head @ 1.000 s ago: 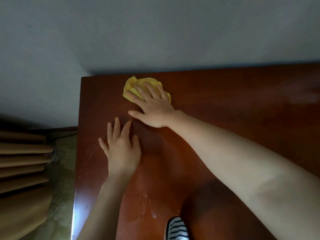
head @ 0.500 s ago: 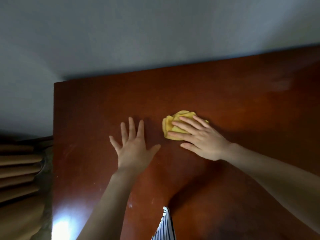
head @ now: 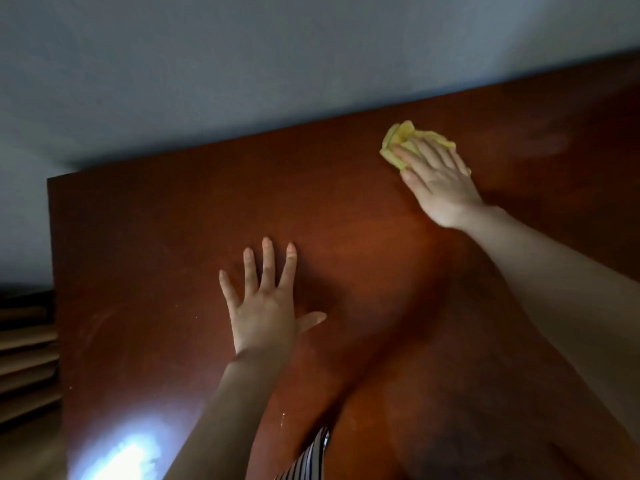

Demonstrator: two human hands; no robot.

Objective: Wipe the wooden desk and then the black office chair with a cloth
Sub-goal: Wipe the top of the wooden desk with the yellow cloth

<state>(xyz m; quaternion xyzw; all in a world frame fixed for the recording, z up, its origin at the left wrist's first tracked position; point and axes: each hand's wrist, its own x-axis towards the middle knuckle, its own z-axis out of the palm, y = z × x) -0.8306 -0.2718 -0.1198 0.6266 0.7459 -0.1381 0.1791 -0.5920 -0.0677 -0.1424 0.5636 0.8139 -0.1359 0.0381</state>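
Observation:
The reddish-brown wooden desk (head: 156, 258) fills most of the view. A crumpled yellow cloth (head: 398, 140) lies on it near the far edge, right of centre. My right hand (head: 438, 181) presses flat on the cloth, fingers spread over it and covering most of it. My left hand (head: 265, 306) rests palm down on the bare desk nearer to me, fingers apart, holding nothing. The black office chair is not in view.
A grey wall (head: 242, 64) runs behind the desk's far edge. Tan pleated curtain folds (head: 24, 355) hang beyond the desk's left edge. A bright light reflection (head: 128, 455) shines on the near left desk surface. Striped fabric (head: 308, 459) shows at the bottom.
My right hand has swept the cloth from the far left corner toward me and then out to the far right. My left hand has stayed flat on the desk.

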